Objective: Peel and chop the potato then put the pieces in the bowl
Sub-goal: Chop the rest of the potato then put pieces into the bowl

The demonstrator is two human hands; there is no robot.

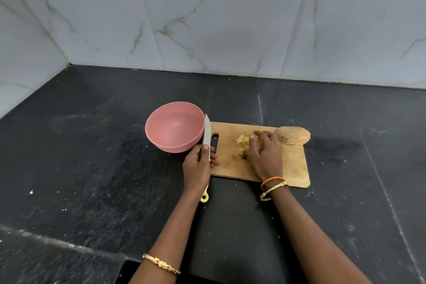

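The pink bowl (pixel 174 127) is sitting just left of the wooden board (pixel 292 163); my left hand (pixel 198 166) is gripping the knife (pixel 206 132), blade pointing away beside the bowl's rim; my right hand (pixel 265 152) is curling over the potato pieces (pixel 243 146) mid-board, partly hiding them; an unpeeled chunk (pixel 293 135) is resting at the board's far right corner.

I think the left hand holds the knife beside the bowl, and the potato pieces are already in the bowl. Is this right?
Not quite: the head view shows the bowl empty; the pieces lie on the board under the right hand. The left hand does hold the knife beside it.
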